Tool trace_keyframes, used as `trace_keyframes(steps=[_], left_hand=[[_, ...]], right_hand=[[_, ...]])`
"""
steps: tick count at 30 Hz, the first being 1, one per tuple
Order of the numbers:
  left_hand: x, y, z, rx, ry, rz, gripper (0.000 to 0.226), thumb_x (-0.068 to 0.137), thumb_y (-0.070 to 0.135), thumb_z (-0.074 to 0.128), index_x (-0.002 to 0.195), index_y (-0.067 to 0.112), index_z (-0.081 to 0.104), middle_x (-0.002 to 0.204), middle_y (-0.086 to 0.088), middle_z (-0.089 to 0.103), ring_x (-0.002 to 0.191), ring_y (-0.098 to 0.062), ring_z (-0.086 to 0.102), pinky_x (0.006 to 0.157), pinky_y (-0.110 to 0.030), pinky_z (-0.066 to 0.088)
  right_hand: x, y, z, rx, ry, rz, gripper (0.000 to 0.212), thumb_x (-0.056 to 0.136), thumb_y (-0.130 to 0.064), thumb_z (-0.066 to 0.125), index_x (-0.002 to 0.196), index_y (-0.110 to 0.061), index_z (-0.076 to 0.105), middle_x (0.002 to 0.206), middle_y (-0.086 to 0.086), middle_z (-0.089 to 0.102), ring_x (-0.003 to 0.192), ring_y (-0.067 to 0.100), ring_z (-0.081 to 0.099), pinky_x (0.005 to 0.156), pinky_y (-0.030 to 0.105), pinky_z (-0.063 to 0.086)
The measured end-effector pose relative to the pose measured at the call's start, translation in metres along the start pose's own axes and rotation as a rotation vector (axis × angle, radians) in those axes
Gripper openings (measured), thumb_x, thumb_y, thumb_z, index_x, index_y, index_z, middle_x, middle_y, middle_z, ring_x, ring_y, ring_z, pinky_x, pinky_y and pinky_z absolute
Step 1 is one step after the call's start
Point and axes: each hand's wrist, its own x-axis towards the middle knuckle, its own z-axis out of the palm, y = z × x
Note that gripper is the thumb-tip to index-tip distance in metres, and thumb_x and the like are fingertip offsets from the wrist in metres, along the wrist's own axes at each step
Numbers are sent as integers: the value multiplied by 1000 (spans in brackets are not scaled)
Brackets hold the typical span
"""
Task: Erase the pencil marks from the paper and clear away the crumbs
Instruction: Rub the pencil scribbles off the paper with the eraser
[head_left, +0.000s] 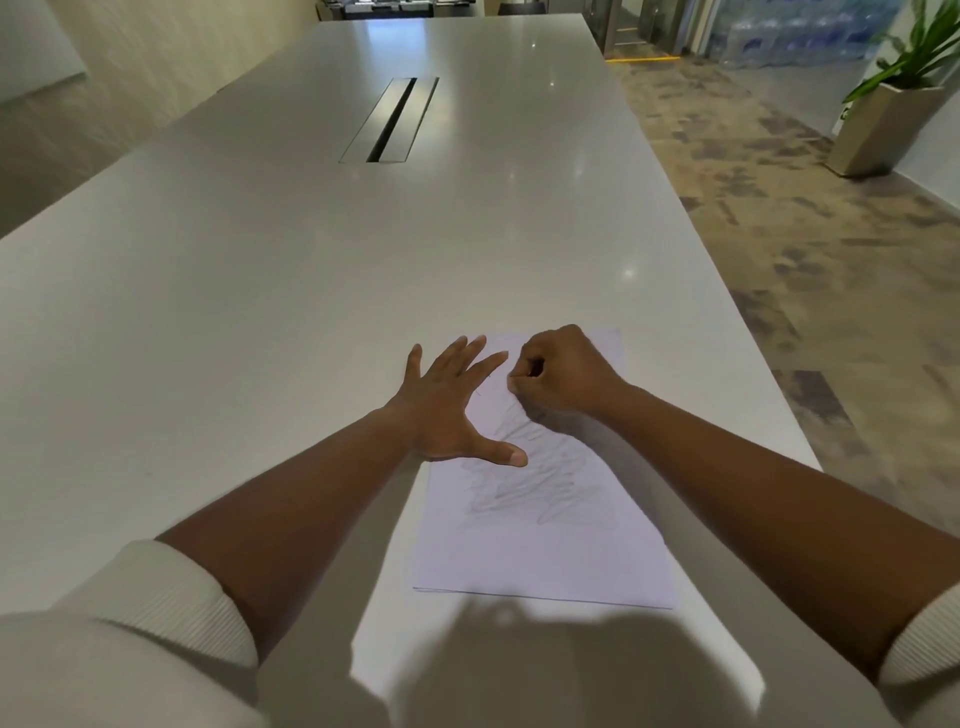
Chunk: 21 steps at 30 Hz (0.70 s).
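A white sheet of paper (545, 551) lies on the table near the front edge, with grey pencil scribbles (535, 488) across its middle. My left hand (447, 405) lies flat with fingers spread on the sheet's upper left part, thumb pointing at the scribbles. My right hand (563, 374) is curled into a fist on the upper part of the sheet, fingertips pinched together at the top of the scribbles. Whatever it pinches is hidden inside the fingers. A few tiny dark specks lie on the paper near the left fingertips.
The long white table (260, 291) stretches away, with a metal cable slot (389, 119) set in its middle. To the right the table edge drops to patterned carpet (810, 249). A potted plant (893, 114) stands at far right.
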Motion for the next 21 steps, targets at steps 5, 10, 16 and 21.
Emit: trace_keyframes(steps=[5,10,16,21], left_hand=[[1,0,1,15,3,9,140,47,109,42,160,45,-10,170,12,-20,152,-7,-28,120,-63,-15],[0,-1,1,1,13,13,139,48,110,43,160,46,-9,170,11,-20,153,-8,-27,120,-63,-16],[1,0,1,-7,10,14,138,48,109,44,160,47,-8,170,12,-19,153,-7,-26,120,-63,-14],[0,1,0,10,7,3,140,48,110,42,160,44,-9,169,12,-21,152,-7,-28,120,-63,-15]], right_hand=[[-14,-16,6,116,-184,-79,11,75,-12,78,65,-11,73,68,-2,72,66,8,66,61,18,50],[11,-4,11,37,116,134,14,79,-17,72,67,-11,71,67,2,70,64,16,65,62,24,51],[-3,-18,11,146,-121,95,11,74,-11,77,65,-15,74,70,-3,74,64,0,64,58,5,44],[15,-2,1,-49,103,218,21,80,-13,70,61,-17,63,75,1,72,70,16,65,65,24,50]])
